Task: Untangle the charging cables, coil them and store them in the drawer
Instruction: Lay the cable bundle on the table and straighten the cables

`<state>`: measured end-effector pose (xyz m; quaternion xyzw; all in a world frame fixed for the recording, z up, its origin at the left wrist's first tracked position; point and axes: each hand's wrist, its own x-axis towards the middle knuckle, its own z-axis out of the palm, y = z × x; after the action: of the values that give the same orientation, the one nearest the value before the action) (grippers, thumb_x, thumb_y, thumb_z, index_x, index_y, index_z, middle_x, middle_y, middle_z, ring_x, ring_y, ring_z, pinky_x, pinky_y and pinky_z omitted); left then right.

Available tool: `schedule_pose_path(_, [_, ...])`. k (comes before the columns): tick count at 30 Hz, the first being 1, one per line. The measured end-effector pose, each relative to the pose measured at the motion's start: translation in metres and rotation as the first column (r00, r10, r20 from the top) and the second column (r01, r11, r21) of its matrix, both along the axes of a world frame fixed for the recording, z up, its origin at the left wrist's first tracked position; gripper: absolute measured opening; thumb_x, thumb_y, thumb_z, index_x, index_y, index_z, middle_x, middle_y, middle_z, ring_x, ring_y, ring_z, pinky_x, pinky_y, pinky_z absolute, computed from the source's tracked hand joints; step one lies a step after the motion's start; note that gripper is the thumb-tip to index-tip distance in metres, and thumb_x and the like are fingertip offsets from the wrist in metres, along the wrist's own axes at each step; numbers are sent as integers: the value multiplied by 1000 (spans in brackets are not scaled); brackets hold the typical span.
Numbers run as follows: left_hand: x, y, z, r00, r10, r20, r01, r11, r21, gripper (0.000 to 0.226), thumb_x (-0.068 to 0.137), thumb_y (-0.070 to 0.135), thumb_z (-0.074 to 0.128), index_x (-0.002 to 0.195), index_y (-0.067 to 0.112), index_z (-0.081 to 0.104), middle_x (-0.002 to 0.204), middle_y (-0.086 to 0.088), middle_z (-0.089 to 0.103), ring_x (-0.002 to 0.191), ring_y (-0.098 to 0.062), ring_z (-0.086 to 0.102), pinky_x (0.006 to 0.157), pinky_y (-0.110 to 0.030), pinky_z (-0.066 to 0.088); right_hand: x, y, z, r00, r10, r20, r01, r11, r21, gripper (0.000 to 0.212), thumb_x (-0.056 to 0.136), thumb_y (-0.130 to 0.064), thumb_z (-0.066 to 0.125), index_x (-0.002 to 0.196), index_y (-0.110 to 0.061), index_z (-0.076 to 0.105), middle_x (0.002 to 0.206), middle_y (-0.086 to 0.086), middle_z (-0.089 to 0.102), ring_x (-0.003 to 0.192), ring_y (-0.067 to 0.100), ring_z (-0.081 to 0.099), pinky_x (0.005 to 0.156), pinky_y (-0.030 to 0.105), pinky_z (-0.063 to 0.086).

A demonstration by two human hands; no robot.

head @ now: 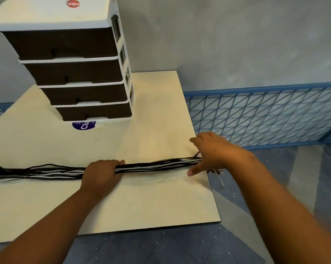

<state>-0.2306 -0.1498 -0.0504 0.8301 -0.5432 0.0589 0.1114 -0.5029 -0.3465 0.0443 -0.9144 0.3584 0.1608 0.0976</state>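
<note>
— Cables (151, 165), were they easy to handle, do you think? Where did they lie?

— They lay stretched in one long bundle of black and white strands across the board (141, 202), from its left edge to its right edge, in front of the drawer unit (80, 73). I judged them light and very soft, without any stiffness, so the bundle would sag and the strands would slide apart if one lifted it only at one place. Better to take it in the middle and near one end together.

— And the hands?

— The left hand (101, 173) was closed around the bundle near the middle, fingers curled over the top, pressing it to the board. The right hand (210, 151) was at the right edge, on the end of the bundle; the fingers looked rather straight and spread, and some thin ends hung over the edge there. Whether it pinched anything underneath, I could not tell.

— The drawers?

— All four looked shut.
</note>
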Motion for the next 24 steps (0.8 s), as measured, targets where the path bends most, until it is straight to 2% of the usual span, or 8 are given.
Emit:
schedule_pose_path(3, [1,1,0,1000,-17,0,17,999,-30,32,91,45,49,93,26,75,75,-1,73,74,-28,67,60,-29,41,54,51,-11,965,127,229,-109,990,-88,76,82,-50,67,143,-15,38,150,8,34,139,30,27,111,45,29])
schedule_pose_path(5, [0,1,1,1000,-25,-7,25,1000,-15,25,93,39,55,88,24,74,75,-1,72,72,-28,66,58,-28,35,88,83,-33,938,189,292,-165,981,-105,50,83,-26,62,129,-12,49,135,9,46,125,31,39,100,42,33])
schedule_pose_path(7, [0,2,2,999,-48,18,48,998,-37,28,89,38,53,73,22,70,64,-2,68,62,-28,64,53,-26,30,115,105,-57,922,185,339,-147,980,-134,31,81,-14,55,112,-11,54,116,9,53,109,32,47,83,41,33])
schedule_pose_path(9, [1,2,2,999,-44,32,46,998,-45,35,87,41,46,64,20,64,58,-2,64,55,-28,60,52,-26,28,131,116,-69,901,123,416,-55,984,-170,19,84,-11,50,102,-11,56,103,9,58,95,32,52,70,37,27])
schedule_pose_path(12, [2,1,1,998,-37,47,39,999,-32,46,88,46,34,61,19,59,57,-2,62,53,-27,58,51,-28,28,141,113,-77,896,68,439,19,981,-191,6,91,-19,48,96,-16,48,87,6,65,72,31,55,62,35,25])
schedule_pose_path(14, [3,2,3,998,-51,39,51,999,-10,39,89,43,41,64,20,59,62,-3,65,58,-27,60,53,-29,28,143,112,-84,889,30,457,62,981,-184,14,93,-30,50,94,-18,43,77,4,65,64,30,52,57,35,26])
schedule_pose_path(18, [3,4,8,998,-63,-31,63,998,20,24,90,39,52,77,22,62,79,-4,69,74,-27,63,59,-31,28,148,117,-92,874,-10,486,161,949,-271,36,95,-45,49,71,-20,40,64,4,62,55,29,41,52,33,23])
schedule_pose_path(24, [19,14,9,977,-210,-27,210,978,-3,20,88,37,59,85,17,65,82,-5,69,76,-30,65,59,-30,30,149,125,-89,881,-49,470,217,925,-311,43,98,-46,43,64,-21,49,63,4,65,61,33,60,53,31,27])
